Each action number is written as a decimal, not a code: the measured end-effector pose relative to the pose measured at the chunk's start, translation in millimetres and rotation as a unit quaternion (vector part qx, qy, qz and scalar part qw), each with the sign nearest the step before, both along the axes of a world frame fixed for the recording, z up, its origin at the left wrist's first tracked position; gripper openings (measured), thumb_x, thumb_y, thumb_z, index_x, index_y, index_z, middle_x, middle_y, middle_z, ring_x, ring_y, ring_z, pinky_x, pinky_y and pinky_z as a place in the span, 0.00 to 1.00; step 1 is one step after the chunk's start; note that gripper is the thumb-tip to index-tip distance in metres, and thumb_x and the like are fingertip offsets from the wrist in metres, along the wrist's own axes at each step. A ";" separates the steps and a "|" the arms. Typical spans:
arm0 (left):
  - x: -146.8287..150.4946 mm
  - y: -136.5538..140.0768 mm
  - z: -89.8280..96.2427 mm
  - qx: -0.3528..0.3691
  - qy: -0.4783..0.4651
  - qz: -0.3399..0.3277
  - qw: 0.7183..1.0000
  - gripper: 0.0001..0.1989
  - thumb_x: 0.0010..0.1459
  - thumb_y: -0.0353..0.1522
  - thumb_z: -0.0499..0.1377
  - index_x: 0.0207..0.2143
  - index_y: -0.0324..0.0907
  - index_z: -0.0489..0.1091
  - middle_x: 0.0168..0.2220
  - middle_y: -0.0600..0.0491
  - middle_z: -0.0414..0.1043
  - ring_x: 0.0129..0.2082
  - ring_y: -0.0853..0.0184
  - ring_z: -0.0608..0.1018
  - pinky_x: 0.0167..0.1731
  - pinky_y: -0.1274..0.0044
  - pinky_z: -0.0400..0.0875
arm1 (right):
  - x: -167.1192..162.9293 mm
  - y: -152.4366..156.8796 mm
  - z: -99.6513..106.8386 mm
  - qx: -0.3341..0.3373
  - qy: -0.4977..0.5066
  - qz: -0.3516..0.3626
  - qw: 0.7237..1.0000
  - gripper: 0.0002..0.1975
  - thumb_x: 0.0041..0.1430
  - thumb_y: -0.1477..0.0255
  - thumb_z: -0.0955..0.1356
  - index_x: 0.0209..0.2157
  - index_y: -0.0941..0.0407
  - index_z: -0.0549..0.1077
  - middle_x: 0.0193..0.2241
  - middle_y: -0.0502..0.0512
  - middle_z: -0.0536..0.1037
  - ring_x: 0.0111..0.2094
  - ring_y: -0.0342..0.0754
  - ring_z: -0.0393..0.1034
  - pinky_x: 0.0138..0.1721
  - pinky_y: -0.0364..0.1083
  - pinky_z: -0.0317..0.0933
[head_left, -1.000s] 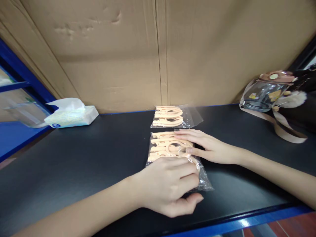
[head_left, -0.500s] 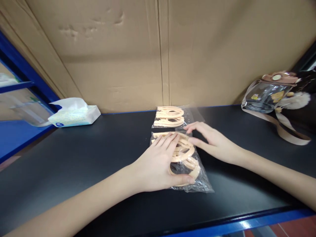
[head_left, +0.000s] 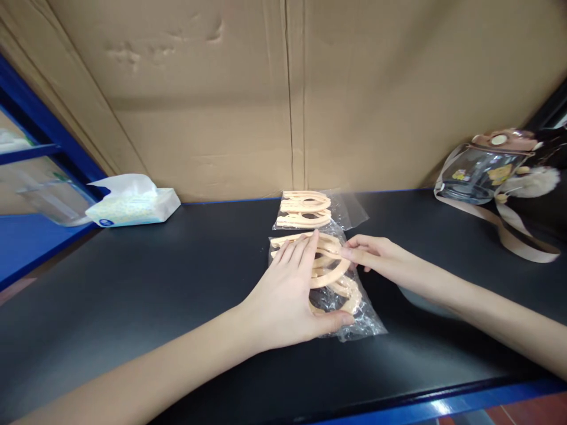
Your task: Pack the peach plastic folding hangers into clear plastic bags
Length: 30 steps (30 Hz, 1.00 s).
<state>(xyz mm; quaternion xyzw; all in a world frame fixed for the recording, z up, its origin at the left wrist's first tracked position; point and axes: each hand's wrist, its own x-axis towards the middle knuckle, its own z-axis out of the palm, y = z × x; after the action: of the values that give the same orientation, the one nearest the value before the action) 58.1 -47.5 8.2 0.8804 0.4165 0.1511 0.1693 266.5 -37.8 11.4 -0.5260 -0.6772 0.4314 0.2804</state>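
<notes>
A clear plastic bag [head_left: 365,321] lies on the black table, with beige curved pieces [head_left: 330,277] inside that look like folding hangers. My left hand [head_left: 290,301] is spread over the bag's left part, fingers flat and thumb stretched toward its near end. At the bag's upper right edge, my right hand [head_left: 374,255] pinches the plastic and the rim of a hanger between thumb and fingers. Just behind lies a second bag of hangers [head_left: 305,208], flat, with loose film at its right. My left hand hides part of the front hangers.
A tissue pack [head_left: 135,206] sits at the back left, near a blue frame [head_left: 48,150]. Toward the back right stands a clear bottle [head_left: 481,174] with a strap [head_left: 527,243] trailing on the table [head_left: 186,271]. Cardboard [head_left: 212,106] rises behind.
My right hand has closed from spread fingers into a pinch at the bag's right edge. The front hangers have shifted slightly under my left hand, which stays spread on the bag.
</notes>
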 end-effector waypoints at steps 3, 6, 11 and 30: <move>5.3 -1.9 -0.7 -0.005 -0.033 0.016 0.999 0.57 0.47 0.53 0.61 0.66 0.31 0.37 0.67 0.34 0.41 0.67 0.45 0.46 0.61 0.51 0.49 | -3.5 -3.2 3.4 -0.098 0.124 -0.051 0.986 0.23 0.51 0.53 0.70 0.40 0.55 0.67 0.37 0.56 0.77 0.36 0.49 0.72 0.35 0.47 0.68; 10.7 -4.2 -1.6 -0.019 -0.062 -0.002 0.998 0.57 0.47 0.51 0.63 0.67 0.33 0.35 0.67 0.33 0.41 0.66 0.45 0.47 0.60 0.49 0.50 | -4.0 -4.7 4.0 -0.150 0.175 -0.062 0.971 0.25 0.51 0.58 0.73 0.46 0.55 0.67 0.42 0.58 0.77 0.40 0.51 0.73 0.36 0.46 0.69; 18.9 -7.8 -4.2 -0.013 -0.080 -0.034 0.996 0.57 0.47 0.49 0.64 0.67 0.33 0.35 0.68 0.36 0.39 0.67 0.48 0.45 0.62 0.53 0.48 | -4.4 -6.5 2.4 -0.156 0.224 0.041 0.961 0.23 0.55 0.65 0.71 0.53 0.52 0.69 0.48 0.55 0.77 0.47 0.52 0.72 0.48 0.50 0.68; -36.8 123.7 -16.8 0.067 -0.034 0.080 0.994 0.27 0.64 0.42 0.45 0.61 0.38 0.57 0.65 0.42 0.50 0.66 0.55 0.52 0.63 0.61 0.48 | 111.2 55.5 55.8 -0.043 0.165 -0.333 0.927 0.11 0.60 0.75 0.63 0.37 0.62 0.77 0.42 0.69 0.79 0.31 0.49 0.78 0.32 0.45 0.72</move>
<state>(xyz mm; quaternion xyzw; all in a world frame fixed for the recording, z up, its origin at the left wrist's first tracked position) 21.3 76.1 -8.6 0.8480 0.4684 0.2216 0.1115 377.7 17.7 67.2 -0.6539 -0.3882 0.4226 0.4931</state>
